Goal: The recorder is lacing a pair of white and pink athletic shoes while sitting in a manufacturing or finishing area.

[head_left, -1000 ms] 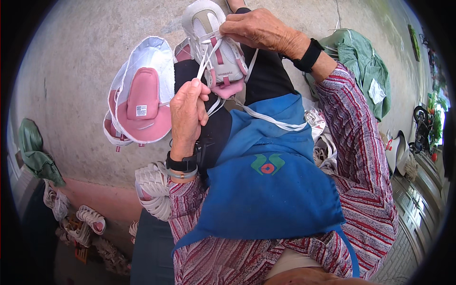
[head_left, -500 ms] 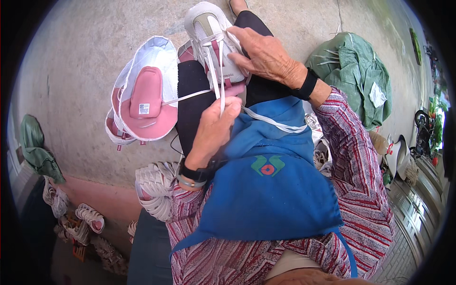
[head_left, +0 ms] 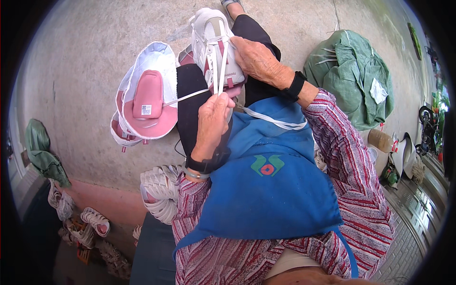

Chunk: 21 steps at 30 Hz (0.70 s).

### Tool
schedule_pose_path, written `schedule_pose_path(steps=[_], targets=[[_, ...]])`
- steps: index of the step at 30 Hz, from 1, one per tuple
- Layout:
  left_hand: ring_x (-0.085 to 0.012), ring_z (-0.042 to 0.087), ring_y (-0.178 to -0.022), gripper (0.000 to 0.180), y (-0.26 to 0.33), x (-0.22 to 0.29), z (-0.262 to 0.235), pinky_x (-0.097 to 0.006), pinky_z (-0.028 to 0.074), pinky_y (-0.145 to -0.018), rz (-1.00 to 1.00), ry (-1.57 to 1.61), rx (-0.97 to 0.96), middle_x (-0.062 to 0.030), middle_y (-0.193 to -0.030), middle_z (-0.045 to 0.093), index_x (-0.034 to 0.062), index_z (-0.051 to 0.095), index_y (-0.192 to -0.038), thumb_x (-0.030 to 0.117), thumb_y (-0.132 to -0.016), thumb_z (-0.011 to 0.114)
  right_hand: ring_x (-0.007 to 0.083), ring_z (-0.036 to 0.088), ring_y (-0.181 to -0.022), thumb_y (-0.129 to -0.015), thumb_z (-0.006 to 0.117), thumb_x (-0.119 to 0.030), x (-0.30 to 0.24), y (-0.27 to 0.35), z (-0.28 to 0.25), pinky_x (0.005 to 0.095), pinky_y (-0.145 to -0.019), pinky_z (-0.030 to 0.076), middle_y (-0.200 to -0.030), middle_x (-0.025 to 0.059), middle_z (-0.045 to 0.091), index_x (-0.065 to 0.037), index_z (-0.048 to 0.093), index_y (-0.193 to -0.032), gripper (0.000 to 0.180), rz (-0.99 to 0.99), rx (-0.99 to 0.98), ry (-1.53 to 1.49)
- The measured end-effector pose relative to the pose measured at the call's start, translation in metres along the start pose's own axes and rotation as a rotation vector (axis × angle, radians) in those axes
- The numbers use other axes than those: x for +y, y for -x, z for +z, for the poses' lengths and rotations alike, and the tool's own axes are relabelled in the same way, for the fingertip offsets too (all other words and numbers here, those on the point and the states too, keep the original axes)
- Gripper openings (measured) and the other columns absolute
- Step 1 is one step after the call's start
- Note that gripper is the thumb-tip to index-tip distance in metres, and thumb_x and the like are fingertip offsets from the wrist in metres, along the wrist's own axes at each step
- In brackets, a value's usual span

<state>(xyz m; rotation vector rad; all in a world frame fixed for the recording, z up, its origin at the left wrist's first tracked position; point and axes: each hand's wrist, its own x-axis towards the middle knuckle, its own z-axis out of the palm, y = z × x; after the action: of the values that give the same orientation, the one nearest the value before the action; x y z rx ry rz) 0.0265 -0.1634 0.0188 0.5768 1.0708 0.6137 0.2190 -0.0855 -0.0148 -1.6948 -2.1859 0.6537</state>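
Note:
A white and pink sneaker (head_left: 212, 28) rests between my knees, its toe pointing away from me. Two strands of white shoelace (head_left: 219, 73) run from its lacing down to my left hand (head_left: 212, 121), which is closed and pinches them just below the shoe's pink heel. At the right edge of the lacing, my right hand (head_left: 259, 59) has its fingertips pressed together on a bit of lace near the upper eyelets; the exact grip is partly hidden. A bundle of loose white laces (head_left: 275, 121) lies across my blue apron (head_left: 275, 199).
White shoe uppers with pink insoles (head_left: 148, 95) are stacked on the concrete floor at left. A tied green sack (head_left: 349, 78) stands at right, near a plastic jug (head_left: 380, 140). Several laced shoes (head_left: 161, 190) sit beside my left elbow, with a green bag (head_left: 42, 152) farther left.
My left hand stays pinched on the laces, slightly lower against the shoe. My right hand has moved down a little and its fingers have drawn together. The shoe sits slightly lower in view.

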Motion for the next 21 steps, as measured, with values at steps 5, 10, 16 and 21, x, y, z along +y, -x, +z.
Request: schedule_pose_path(steps=[5,10,16,21], targets=[[-0.0023,0.024,-0.040,0.031,0.032,0.034,0.003,-0.018,0.021,-0.033,0.190,0.088,-0.156,0.0045,-0.054,0.031,0.0062,0.045,-0.073,0.023,-0.098,0.039,0.0345,0.062,-0.072,-0.088,0.051,-0.014,-0.010,0.016,-0.015,0.0374,-0.064,0.051,-0.083,0.0198,0.061,-0.001,0.056,-0.099,0.018,-0.045,0.219,0.032],[-0.0029,0.026,-0.042,0.037,0.037,0.041,0.028,-0.020,0.020,-0.038,0.131,-0.066,-0.369,0.0030,-0.054,0.034,0.0058,0.043,-0.068,0.026,-0.098,0.039,0.0243,0.065,-0.068,-0.092,0.049,-0.025,-0.046,0.034,-0.025,0.0335,-0.063,0.050,-0.074,0.0132,0.065,-0.002,0.064,-0.090,0.028,0.224,-0.135,-0.654],[-0.0047,0.033,-0.045,0.043,0.039,0.030,0.041,-0.021,0.026,-0.041,0.079,-0.247,-0.521,0.0013,-0.057,0.043,0.0037,0.050,-0.068,0.034,-0.097,0.041,0.0085,0.043,-0.049,-0.096,0.047,-0.025,-0.063,0.030,-0.023,0.0223,-0.048,0.041,-0.065,-0.0005,0.048,0.001,0.055,-0.107,0.030,0.501,-0.339,-1.981],[-0.0231,0.055,-0.101,0.041,0.061,0.053,-0.033,-0.039,0.040,-0.093,0.264,-0.188,-0.267,-0.0173,-0.103,0.058,0.0001,0.060,-0.076,0.030,-0.097,0.039,0.0005,0.019,-0.040,-0.098,0.045,-0.021,-0.005,0.040,-0.048,0.0176,-0.034,0.018,-0.053,-0.0106,0.024,-0.002,0.057,-0.093,0.023,0.605,-0.098,-1.641]])
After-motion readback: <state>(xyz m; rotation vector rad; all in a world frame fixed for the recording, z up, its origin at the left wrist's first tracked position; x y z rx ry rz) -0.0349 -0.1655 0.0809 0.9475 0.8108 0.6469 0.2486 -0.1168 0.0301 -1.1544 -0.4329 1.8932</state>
